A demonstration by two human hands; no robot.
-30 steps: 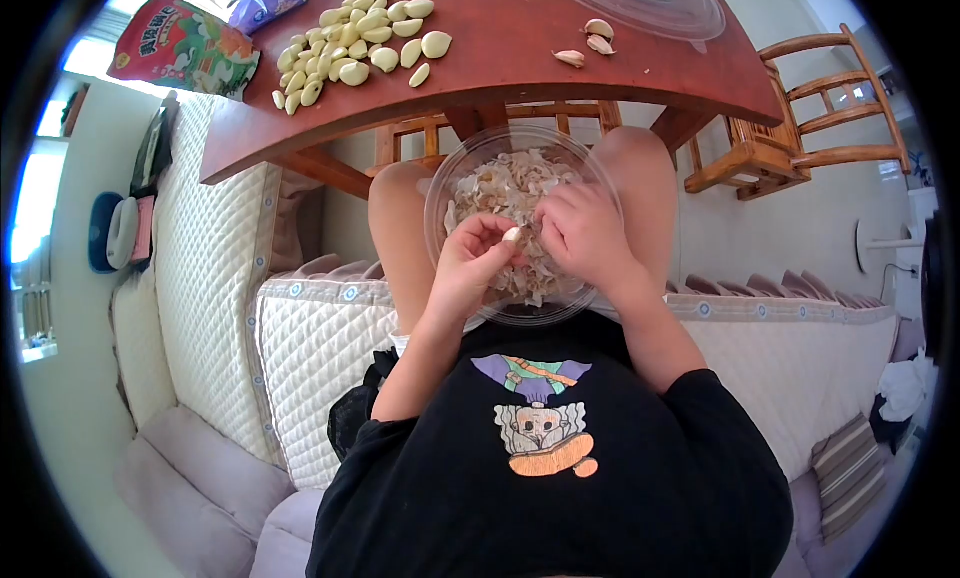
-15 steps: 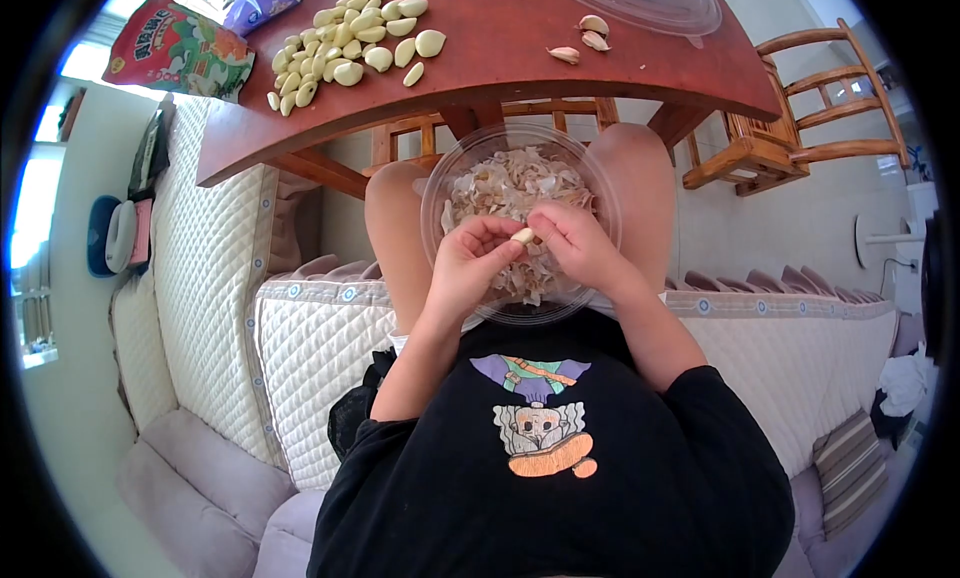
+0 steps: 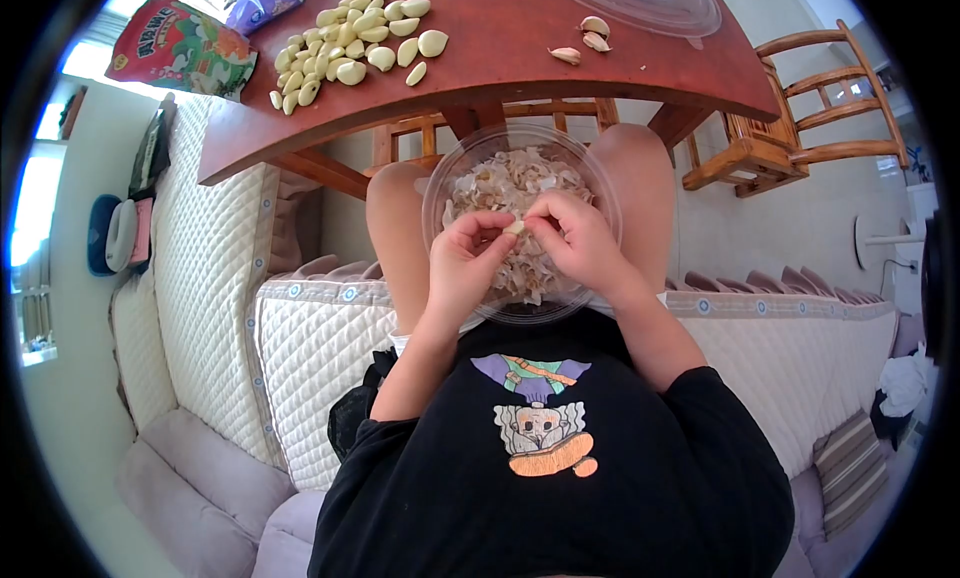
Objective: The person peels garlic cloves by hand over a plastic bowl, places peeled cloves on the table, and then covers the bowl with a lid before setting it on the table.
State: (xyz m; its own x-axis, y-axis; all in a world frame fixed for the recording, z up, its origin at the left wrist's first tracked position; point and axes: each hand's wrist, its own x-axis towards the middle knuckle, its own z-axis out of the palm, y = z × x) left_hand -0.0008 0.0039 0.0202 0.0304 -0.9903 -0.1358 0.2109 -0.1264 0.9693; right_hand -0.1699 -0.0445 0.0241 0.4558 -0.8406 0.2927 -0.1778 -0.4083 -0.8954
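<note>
A pale garlic clove (image 3: 515, 227) is pinched between the thumb and fingers of my left hand (image 3: 464, 256). My right hand (image 3: 580, 243) is closed in a pinch at the clove's other end, its fingertips touching it. Both hands are over a clear plastic bowl (image 3: 430, 203), which rests between my thighs. Papery garlic skins (image 3: 520, 173) fill much of the bowl. On the table above lies a pile of peeled garlic cloves (image 3: 350, 40). Farther right sit a few cloves still in their skins (image 3: 595, 38).
The red-brown wooden table (image 3: 500, 53) has its near edge just beyond the bowl. A red and green packet (image 3: 185, 50) and a purple packet (image 3: 265, 3) stand at its left. A clear lid (image 3: 645, 8) lies back right. A wooden chair (image 3: 770, 143) stands to the right.
Both hands have shifted slightly away from my body and left, with the clove between them. My right fingertips have changed position on the clove. The cloves on the table are unchanged.
</note>
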